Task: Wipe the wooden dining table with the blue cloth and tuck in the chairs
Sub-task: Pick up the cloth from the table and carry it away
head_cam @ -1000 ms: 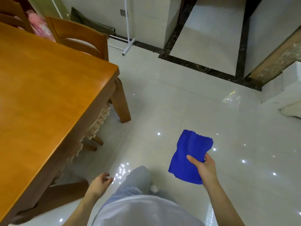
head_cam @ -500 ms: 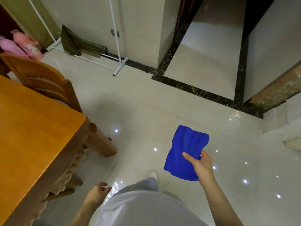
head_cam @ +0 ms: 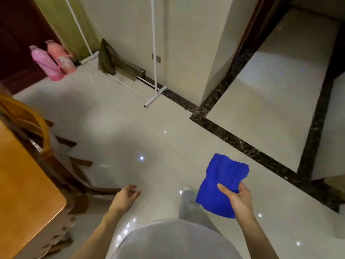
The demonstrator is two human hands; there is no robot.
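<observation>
The blue cloth [head_cam: 222,186] hangs in mid-air over the pale floor [head_cam: 153,128], well right of the counter [head_cam: 24,186]; the right hand [head_cam: 238,199] has its grip clenched on it. The left hand [head_cam: 125,197] is released, fingers loosely curled, holding nothing. A chair [head_cam: 31,126] stands at the counter's far end.

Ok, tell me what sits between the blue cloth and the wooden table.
Nothing visible blocks it. The right hand holds the blue cloth over bare floor; the wooden table lies to the left, with only the empty left hand between them.
</observation>
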